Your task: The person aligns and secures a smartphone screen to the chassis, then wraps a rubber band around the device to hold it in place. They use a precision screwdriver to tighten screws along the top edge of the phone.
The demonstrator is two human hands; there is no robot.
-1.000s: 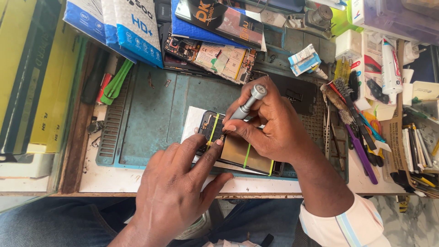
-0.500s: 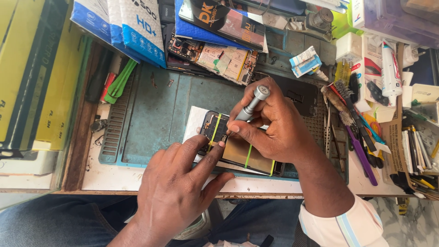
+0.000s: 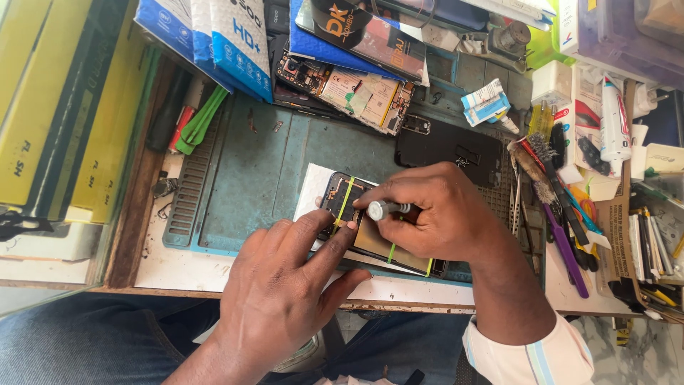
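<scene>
- Opened phone (image 3: 370,232): lies back-off at the centre of the frame, on a white sheet (image 3: 311,187) over the teal work mat (image 3: 256,178). Yellow-green strips cross its inner parts.
- Left hand (image 3: 285,292): comes in from the lower centre, fingers spread, fingertips pressing on the phone's near edge and steadying it.
- Right hand (image 3: 434,214): enters from the lower right, fingers curled together, pinching a small screwdriver (image 3: 385,209) whose grey cap end points left over the phone. The tip is hidden beneath the fingers.
- Second opened phone (image 3: 349,85): sits at upper centre, well apart.
- Blue packets (image 3: 214,39): lean at the upper left.
- Brushes and hand tools (image 3: 556,207): crowd the right side of the bench.
</scene>
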